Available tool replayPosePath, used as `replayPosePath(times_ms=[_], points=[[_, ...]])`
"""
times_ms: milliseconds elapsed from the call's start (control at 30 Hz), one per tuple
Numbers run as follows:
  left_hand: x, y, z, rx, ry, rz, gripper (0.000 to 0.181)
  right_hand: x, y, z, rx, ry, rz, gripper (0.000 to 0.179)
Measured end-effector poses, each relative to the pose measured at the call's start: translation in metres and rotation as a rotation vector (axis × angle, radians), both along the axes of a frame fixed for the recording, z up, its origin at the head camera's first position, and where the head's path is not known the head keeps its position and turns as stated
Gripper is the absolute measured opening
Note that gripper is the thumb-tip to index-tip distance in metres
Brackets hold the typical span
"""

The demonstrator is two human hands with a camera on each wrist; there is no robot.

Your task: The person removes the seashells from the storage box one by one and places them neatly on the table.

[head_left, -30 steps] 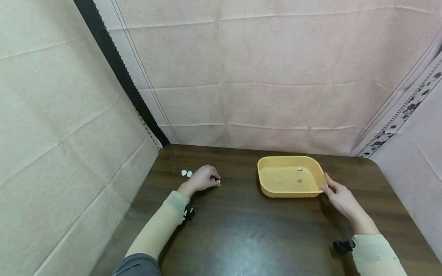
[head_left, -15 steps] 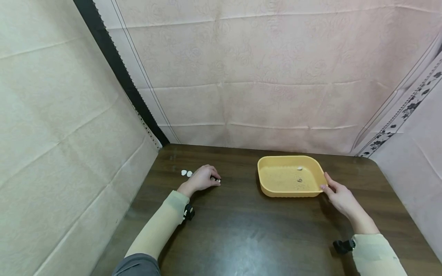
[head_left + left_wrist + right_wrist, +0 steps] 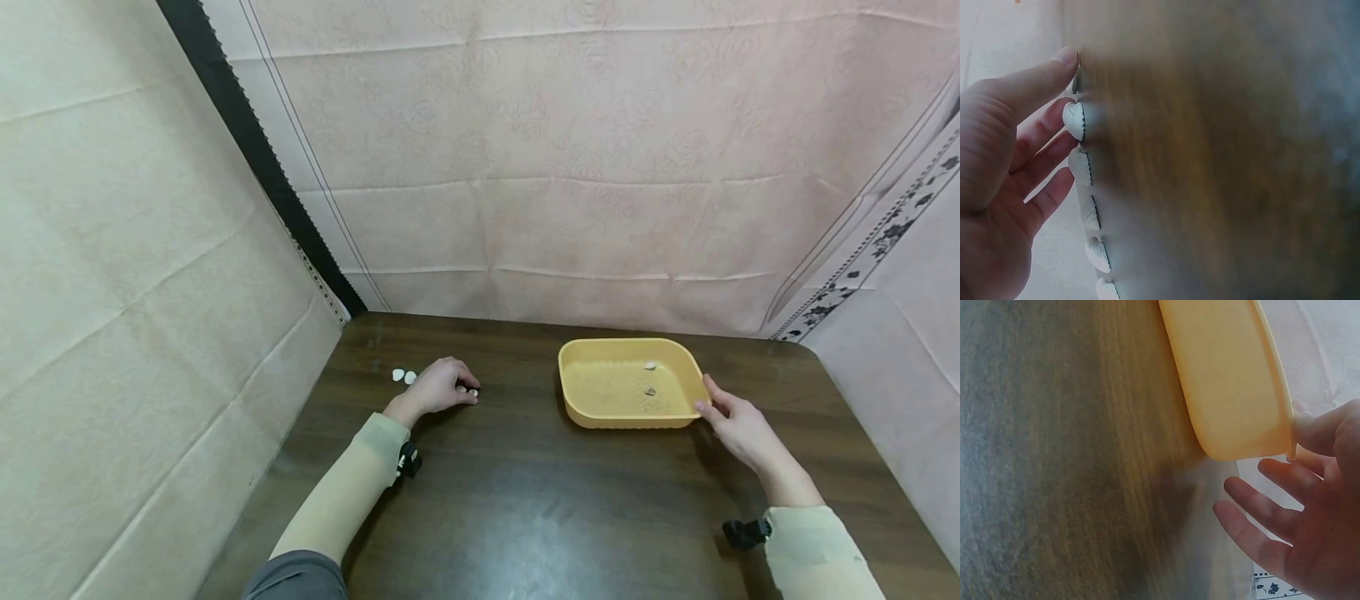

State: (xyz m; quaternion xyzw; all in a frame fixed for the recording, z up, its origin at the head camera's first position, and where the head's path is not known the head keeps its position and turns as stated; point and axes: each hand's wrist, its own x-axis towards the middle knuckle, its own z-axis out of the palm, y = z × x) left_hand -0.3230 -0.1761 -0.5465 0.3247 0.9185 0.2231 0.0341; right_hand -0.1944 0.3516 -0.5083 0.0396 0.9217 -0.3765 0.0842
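Observation:
My left hand (image 3: 437,388) is at the left of the table, its thumb and forefinger pinching a small seashell (image 3: 1074,85) at the end of a row. More pale, ribbed shells (image 3: 1074,120) line up beside its fingers in the left wrist view. Two white shells (image 3: 398,375) show behind the hand in the head view; the palm hides others. My right hand (image 3: 738,429) grips the right rim of a yellow plastic tub (image 3: 600,385) between thumb and forefinger, with the other fingers spread below. Inside the tub lie a white shell (image 3: 649,366), a darker shell (image 3: 650,392) and fine grit.
The dark brown wooden table (image 3: 517,500) stands against a pale cloth backdrop (image 3: 570,167), with cloth on both sides. A stretch of tabletop separates the tub from the left hand. Each wrist wears a black device (image 3: 746,534).

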Motion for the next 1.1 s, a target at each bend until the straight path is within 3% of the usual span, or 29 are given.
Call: replayPosePath(times_ms=[333, 500, 767, 1100], points=[[-0.004, 0.007, 0.002, 0.037, -0.039, 0.020, 0.019, -0.001, 0.000, 0.001, -0.007, -0.009, 0.001, 0.072], [-0.004, 0.020, 0.009, 0.085, -0.007, -0.020, 0.020, -0.002, 0.001, 0.000, -0.001, 0.000, 0.003, 0.071], [0.006, 0.058, 0.025, 0.191, 0.001, -0.087, 0.023, -0.002, 0.001, -0.001, 0.000, 0.002, 0.004, 0.072], [0.026, 0.120, 0.041, 0.408, -0.032, -0.188, 0.021, 0.000, -0.001, 0.000, 0.003, -0.015, 0.004, 0.072]])
